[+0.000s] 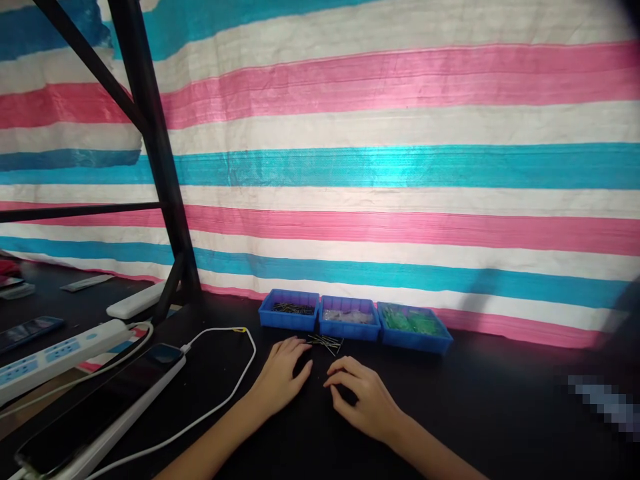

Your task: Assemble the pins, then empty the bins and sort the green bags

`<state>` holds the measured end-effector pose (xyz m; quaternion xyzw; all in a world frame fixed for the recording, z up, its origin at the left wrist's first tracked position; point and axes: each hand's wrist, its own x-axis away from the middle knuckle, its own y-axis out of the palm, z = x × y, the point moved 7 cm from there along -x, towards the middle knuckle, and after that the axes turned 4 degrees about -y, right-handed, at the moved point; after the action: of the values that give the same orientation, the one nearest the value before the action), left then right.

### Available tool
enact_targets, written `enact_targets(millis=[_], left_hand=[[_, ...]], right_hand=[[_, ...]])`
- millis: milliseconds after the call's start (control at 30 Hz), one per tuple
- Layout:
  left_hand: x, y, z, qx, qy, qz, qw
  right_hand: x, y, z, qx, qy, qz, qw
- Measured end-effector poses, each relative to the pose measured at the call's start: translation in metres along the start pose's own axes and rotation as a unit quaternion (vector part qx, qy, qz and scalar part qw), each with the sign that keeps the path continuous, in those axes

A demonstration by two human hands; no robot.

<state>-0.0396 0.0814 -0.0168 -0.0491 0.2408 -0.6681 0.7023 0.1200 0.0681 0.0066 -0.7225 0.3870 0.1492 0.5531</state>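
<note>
A small loose pile of thin metal pins (pixel 326 343), perhaps nails or long screws, lies on the black table before the blue trays. My left hand (pixel 283 373) rests palm down at the pile's left end, thumb apart from the fingers. Its fingertips reach the nearest pins; nothing shows in its grasp. Just below the pile on the right is my right hand (pixel 363 397), fingers loosely curved and thumb tip close to the index tip. I see no object between them. More dark pins fill the left blue tray (pixel 289 321).
The middle blue tray (pixel 350 329) holds clear plastic pieces, the right blue tray (pixel 415 343) green ones. On the left are a phone (pixel 105 407) with a white cable (pixel 213 415), a power strip (pixel 65 353) and a black metal post (pixel 160 147). A striped sheet (pixel 400 167) hangs behind.
</note>
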Motion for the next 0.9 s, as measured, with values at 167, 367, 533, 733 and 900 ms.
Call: enact_targets(millis=[167, 367, 533, 733, 900], left_hand=[[0.001, 0.004, 0.000, 0.012, 0.018, -0.011, 1.000], [0.003, 0.015, 0.010, -0.193, 0.059, -0.032, 0.979], [0.007, 0.023, 0.014, -0.313, 0.093, -0.064, 0.943], [0.012, 0.029, 0.013, -0.324, 0.104, -0.104, 0.935], [0.011, 0.026, 0.014, -0.332, 0.110, -0.073, 0.934]], right_hand=[[-0.001, -0.001, 0.000, 0.003, 0.004, 0.002, 1.000], [0.000, 0.002, 0.002, -0.002, 0.010, -0.006, 1.000], [0.001, 0.003, 0.005, -0.006, 0.015, -0.003, 1.000], [0.002, 0.004, 0.005, -0.003, 0.015, 0.000, 1.000], [0.001, 0.003, 0.005, -0.006, 0.013, -0.003, 1.000]])
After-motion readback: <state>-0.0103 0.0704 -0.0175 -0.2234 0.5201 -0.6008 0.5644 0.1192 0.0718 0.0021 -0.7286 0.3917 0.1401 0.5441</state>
